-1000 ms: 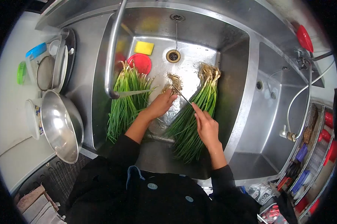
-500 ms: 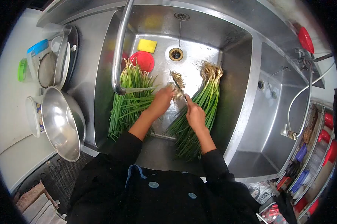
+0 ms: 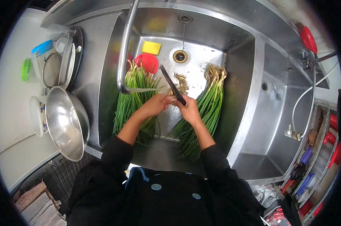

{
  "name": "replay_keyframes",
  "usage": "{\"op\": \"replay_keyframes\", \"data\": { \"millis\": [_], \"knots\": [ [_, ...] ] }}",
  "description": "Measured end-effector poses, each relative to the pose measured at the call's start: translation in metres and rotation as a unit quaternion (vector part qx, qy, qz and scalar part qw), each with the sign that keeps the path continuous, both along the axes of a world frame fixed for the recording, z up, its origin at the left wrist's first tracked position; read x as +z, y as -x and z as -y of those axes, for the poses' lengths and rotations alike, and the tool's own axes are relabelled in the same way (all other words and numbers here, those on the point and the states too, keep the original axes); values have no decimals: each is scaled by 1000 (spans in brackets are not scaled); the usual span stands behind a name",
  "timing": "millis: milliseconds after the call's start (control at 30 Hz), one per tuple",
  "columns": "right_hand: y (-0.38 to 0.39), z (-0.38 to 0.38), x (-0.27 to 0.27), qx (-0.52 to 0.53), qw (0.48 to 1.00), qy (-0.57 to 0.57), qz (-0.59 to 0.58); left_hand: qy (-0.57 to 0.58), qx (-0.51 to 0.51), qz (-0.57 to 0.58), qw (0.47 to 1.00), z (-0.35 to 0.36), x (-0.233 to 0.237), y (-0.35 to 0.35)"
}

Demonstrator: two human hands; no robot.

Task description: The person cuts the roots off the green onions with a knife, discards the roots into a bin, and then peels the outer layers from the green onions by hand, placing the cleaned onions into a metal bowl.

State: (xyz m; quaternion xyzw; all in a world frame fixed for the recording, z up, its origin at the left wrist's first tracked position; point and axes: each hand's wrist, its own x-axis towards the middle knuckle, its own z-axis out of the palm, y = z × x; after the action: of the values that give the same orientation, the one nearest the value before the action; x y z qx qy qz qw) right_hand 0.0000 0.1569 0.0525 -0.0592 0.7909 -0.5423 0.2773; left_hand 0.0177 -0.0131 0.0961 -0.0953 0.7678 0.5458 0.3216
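Note:
My right hand [image 3: 189, 110] is closed round the dark handle of a knife [image 3: 170, 83], whose blade points up and left over the sink floor. Close against it, my left hand [image 3: 157, 104] has its fingers pinched together; what they hold is hidden. Just beyond the fingertips lies a small heap of pale roots and trimmings [image 3: 182, 83]. To the right rests a bunch of spring onions [image 3: 212, 98] with brown, rooty ends. Under and beside my left forearm is another bunch of spring onions [image 3: 134, 90], its white ends cleaner.
A faucet [image 3: 124, 56] runs a thin stream over the left bunch. A yellow sponge [image 3: 151, 48], a red round dish [image 3: 147, 63] and the drain [image 3: 180, 56] are at the sink's far side. A steel bowl [image 3: 66, 124] tilts on the left counter; a second basin [image 3: 276, 113] is right.
The knife has swung so its blade points further left and more of it shows. My hands have come closer together, and green leaves no longer show at my left hand.

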Motion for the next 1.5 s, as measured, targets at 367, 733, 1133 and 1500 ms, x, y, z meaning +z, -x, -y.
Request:
{"op": "replay_keyframes", "data": {
  "millis": [367, 733, 1133, 1500],
  "knots": [
    [-3, 37, -50, 41, 980, 3, 193, 499, 111, -134, 849, 134, -90, 0],
    [-4, 106, 12, 110, 954, -100, -259, -225, 543, -50, 807, 50, -82, -9],
    [-12, -57, 20, -129, 943, -274, -139, -302, 343, 44, 888, -86, -190, 73],
    [-16, -115, 12, -144, 917, -315, -199, -18, 216, -181, 959, -163, -180, 93]
  ]
}}
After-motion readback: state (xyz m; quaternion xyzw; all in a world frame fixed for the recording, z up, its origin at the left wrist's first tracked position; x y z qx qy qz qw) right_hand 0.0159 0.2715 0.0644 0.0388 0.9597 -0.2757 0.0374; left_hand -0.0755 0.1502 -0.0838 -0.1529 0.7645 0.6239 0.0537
